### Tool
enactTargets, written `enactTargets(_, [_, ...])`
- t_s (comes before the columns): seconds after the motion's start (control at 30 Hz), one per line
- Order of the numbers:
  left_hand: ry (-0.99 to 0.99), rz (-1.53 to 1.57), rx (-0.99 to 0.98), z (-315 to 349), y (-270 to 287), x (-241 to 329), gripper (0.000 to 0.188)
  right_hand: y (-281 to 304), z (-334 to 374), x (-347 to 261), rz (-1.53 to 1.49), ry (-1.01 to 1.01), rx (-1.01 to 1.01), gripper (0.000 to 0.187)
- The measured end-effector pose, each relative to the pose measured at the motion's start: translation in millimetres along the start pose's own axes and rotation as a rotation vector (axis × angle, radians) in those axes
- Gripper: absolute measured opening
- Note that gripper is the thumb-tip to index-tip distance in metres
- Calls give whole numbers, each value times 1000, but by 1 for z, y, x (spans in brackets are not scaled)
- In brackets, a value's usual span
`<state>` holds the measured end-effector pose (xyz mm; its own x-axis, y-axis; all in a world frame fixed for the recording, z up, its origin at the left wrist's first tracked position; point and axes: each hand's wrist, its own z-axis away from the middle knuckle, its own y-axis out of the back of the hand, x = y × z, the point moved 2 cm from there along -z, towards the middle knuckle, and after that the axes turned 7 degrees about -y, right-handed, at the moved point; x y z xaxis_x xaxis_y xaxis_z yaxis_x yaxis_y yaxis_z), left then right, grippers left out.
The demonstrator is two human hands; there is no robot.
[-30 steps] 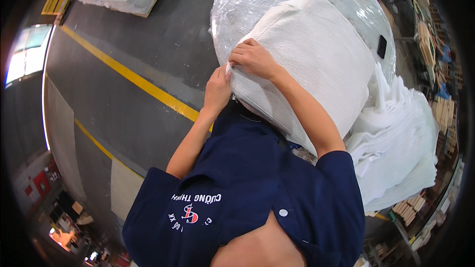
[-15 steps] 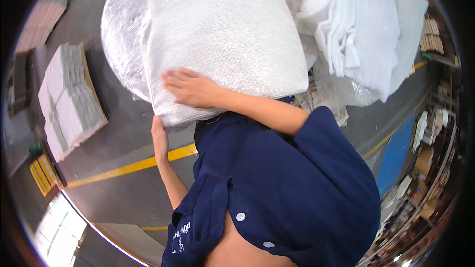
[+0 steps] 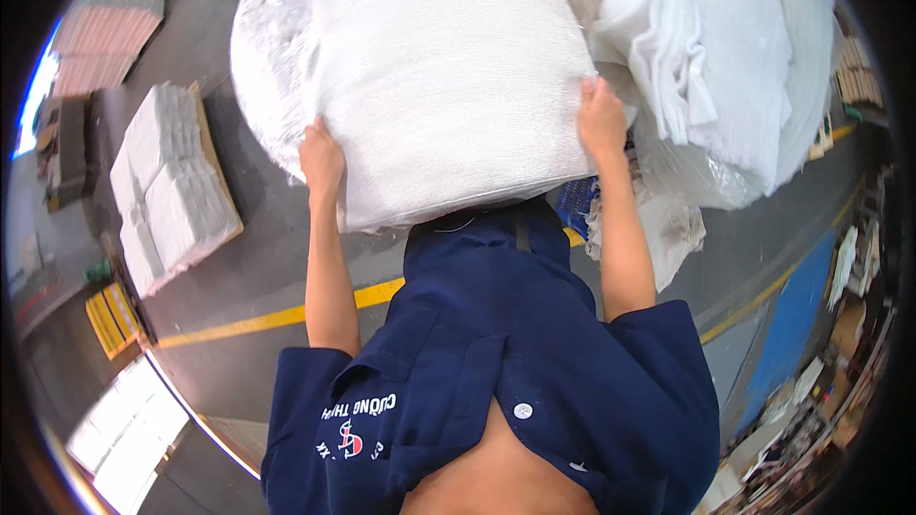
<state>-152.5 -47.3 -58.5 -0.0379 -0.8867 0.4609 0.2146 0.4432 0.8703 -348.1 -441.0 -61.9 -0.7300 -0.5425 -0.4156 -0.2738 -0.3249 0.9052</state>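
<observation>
A square cushion (image 3: 453, 86) in textured white fabric lies in front of me, its near edge close to my waist. My left hand (image 3: 322, 157) grips its left side near the front corner, fingers curled around the edge. On the opposite side, my right hand (image 3: 601, 124) is closed on the right edge. Some of the fingers are hidden behind the fabric. Beneath and to the left of the cushion is a large bundle in clear plastic wrap (image 3: 267, 67).
A pile of white folded padding (image 3: 735, 57) stands at the right, partly in plastic. Crumpled beige cloth (image 3: 663, 229) and a blue crate (image 3: 575, 200) are below it. Stacked white sheets (image 3: 172, 186) stand left on the floor. Shelving with assorted goods lines the far right.
My right hand has moved from the cushion's lower left surface to its right edge. My left hand has shifted up along the left side. The cushion now sits slightly further right in view.
</observation>
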Motion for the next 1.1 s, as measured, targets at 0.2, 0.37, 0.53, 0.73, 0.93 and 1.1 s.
enactTargets(0.2, [-61,125,-48,-17,11,-28,57,5,-19,8,-26,81,-64,51])
enactTargets(0.37, [-138,5,236,-20,-12,-6,59,-13,-17,-38,54,79,34,56])
enactTargets(0.53, [42,191,-192,-65,13,-15,62,-6,-53,-39,10,-99,-254,53])
enactTargets(0.73, [-306,-127,206,-67,-11,28,61,-32,-55,-65,152,314,167,61])
enactTargets(0.93, [-287,-219,124,-98,-20,47,62,-41,-81,-91,332,199,55,69])
enactTargets(1.1, [-128,38,35,-147,-4,4,62,-47,-110,-120,201,164,-115,72])
